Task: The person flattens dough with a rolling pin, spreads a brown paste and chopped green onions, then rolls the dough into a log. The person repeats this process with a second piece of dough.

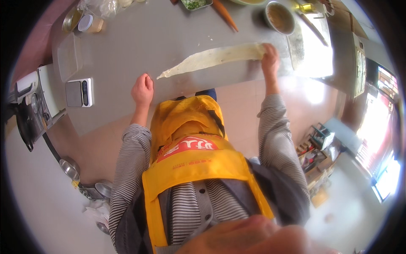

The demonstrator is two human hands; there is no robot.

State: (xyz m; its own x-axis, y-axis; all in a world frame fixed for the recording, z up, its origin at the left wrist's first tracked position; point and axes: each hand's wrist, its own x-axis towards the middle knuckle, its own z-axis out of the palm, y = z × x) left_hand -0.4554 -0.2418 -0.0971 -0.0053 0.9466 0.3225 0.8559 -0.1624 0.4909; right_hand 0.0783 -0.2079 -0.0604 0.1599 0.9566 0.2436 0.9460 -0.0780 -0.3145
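A long flat strip of pale dough lies across the metal worktop, narrowing to a twisted point at its left end. My right hand grips the wide right end, fingers curled over its edge. Close to the pointed tip, but apart from it, my left hand rests at the worktop's near edge with its fingers curled into a fist. Nothing shows in that fist. A few small white crumbs lie just beyond the strip.
Beyond the dough are a carrot, a tray of chopped greens and a metal bowl. A rolling pin lies at right. Leftward stand a kitchen scale, a clear plastic container and a lidded jar.
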